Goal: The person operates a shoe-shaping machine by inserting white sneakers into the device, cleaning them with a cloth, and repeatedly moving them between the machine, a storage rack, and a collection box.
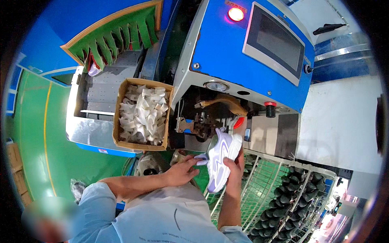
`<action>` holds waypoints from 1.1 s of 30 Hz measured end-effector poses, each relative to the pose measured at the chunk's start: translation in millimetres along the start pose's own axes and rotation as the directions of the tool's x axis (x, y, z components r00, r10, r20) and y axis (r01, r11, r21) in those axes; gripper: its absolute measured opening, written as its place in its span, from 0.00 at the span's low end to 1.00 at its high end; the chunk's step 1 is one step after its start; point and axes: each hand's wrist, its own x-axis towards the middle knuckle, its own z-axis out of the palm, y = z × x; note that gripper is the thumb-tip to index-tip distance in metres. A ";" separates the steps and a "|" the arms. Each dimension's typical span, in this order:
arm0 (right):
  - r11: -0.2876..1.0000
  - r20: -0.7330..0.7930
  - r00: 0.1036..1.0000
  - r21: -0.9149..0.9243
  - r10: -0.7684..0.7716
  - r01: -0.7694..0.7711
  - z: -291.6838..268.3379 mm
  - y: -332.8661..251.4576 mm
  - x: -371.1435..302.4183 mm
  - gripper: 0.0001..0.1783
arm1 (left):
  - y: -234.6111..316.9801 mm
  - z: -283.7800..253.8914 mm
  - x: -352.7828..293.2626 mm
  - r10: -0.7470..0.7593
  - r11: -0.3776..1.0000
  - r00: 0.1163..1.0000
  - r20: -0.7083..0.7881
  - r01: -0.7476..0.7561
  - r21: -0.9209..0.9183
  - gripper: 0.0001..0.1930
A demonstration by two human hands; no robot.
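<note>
A white and lavender sneaker (221, 162) is held upright on a slant in front of the machine's opening, its white sole turned to the right. My right hand (235, 168) is closed around the sole side, with the thumb across the shoe. My left hand (181, 171) pinches a lavender flap, which looks like the tongue (201, 159), at the shoe's left side. Just beyond the shoe, the machine's dark clamping mechanism (200, 123) sits in the recess, partly shadowed.
A blue machine (221, 52) with a screen (275, 44) and lit red lamp (236, 14) stands ahead. Left of it, a cardboard box (116, 133) of crumpled white pieces rests by a conveyor (109, 75) with a green strip curtain (117, 38). At right, a wire rack (251, 190) holds black foot-shaped pieces (279, 198).
</note>
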 end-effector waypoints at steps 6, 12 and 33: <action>0.954 -0.047 0.995 -0.291 -0.090 0.072 25.8 -30.5 47.6 0.53 | -17.5 22.4 57.7 0.042 0.965 0.982 -0.185 -0.088 -0.248 0.28; 0.285 0.085 0.993 -0.953 -0.076 0.103 58.3 -32.3 80.4 0.57 | -53.7 40.6 103.7 -0.137 0.938 0.989 -0.057 0.111 -0.329 0.22; 0.313 0.145 0.830 -0.880 -0.538 0.357 64.8 16.6 67.2 0.54 | -46.9 -47.5 39.2 -0.303 0.900 0.947 0.105 0.321 -0.296 0.21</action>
